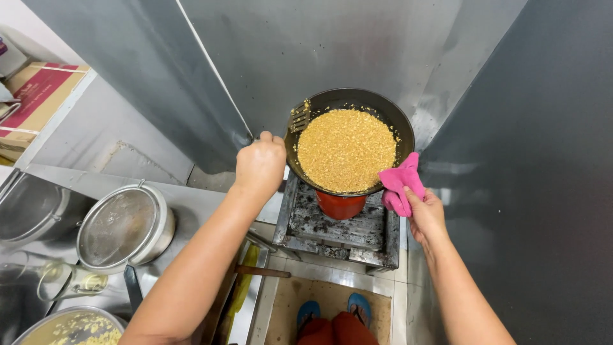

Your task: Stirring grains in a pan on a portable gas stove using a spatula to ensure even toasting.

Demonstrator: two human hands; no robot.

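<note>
Centre frame, on burner [338, 223]: dark pan [348, 102], full of golden crumbs [346, 150], likely heavy and hot.
Left hand [260, 165]: my fist closed on spatula [299, 117].
Right hand [426, 214]: pinching pan rim through pink cloth [400, 183], the safest hold.

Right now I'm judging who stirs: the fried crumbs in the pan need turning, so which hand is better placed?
Probably the left hand: it grips the slotted spatula at the pan rim. The right hand holds the pink cloth against the pan's edge.
</note>
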